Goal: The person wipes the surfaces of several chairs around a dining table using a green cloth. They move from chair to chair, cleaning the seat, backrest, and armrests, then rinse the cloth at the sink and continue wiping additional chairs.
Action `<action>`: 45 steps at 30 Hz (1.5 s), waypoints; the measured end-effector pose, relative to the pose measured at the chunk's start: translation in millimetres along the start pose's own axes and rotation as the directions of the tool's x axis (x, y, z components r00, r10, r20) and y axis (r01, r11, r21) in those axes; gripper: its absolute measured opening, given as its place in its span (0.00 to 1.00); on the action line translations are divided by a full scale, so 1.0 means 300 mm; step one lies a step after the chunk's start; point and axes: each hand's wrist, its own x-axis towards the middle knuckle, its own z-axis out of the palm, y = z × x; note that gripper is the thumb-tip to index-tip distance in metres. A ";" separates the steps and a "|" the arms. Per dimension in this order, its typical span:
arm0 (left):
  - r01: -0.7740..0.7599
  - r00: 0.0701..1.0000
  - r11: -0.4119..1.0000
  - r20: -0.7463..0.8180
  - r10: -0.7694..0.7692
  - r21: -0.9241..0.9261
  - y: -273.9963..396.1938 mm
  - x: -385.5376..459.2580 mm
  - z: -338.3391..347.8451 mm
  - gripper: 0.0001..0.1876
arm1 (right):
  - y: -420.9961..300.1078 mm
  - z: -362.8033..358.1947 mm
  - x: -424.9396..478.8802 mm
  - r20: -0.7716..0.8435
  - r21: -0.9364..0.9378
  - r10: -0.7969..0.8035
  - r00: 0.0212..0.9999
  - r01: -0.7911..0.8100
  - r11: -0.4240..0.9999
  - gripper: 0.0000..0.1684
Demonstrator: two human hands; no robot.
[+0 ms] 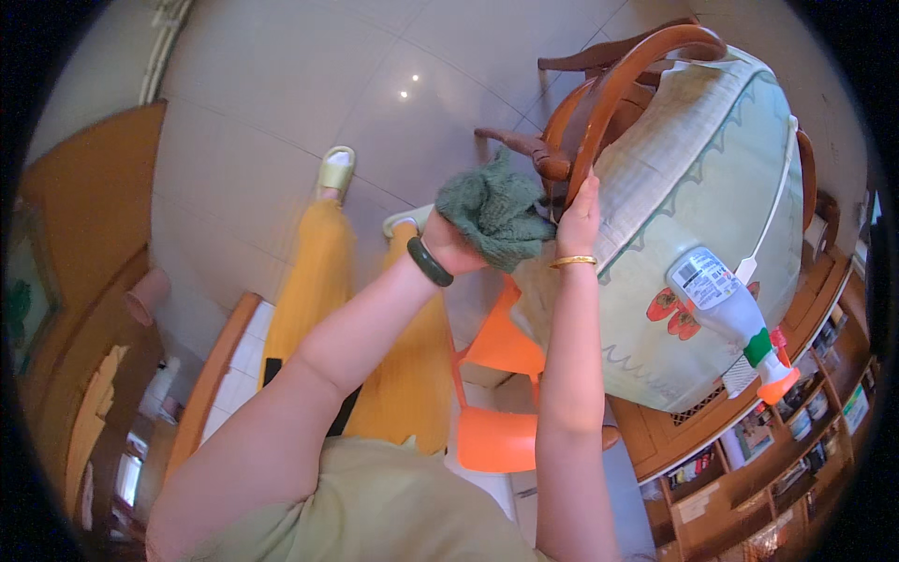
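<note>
My left hand (455, 242) is closed around a bunched dark green cloth (495, 211). A dark bangle sits on that wrist. With my right hand (580, 219) I grip the curved wooden rail (609, 105) of a chair, close beside the cloth. The chair stands against a table with a pale cover (702, 183) printed with red fruit. On the cover lies a spray bottle (716, 295) with a green collar and an orange nozzle. A white fly swatter (772, 204) rests there too, its head partly hidden by the bottle.
Another wooden chair part (523, 149) stands on the grey tiled floor (281, 84). Near my legs is an orange plastic chair (497, 439). Wooden shelves (737, 485) full of small items are at lower right. A wooden bench edge (214, 379) is on the left.
</note>
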 end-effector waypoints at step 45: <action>0.023 0.591 -0.521 -0.432 -0.681 0.853 0.188 2.014 1.813 0.12 | -0.823 -0.483 1.713 -0.317 0.946 0.394 0.863 0.319 0.062 0.24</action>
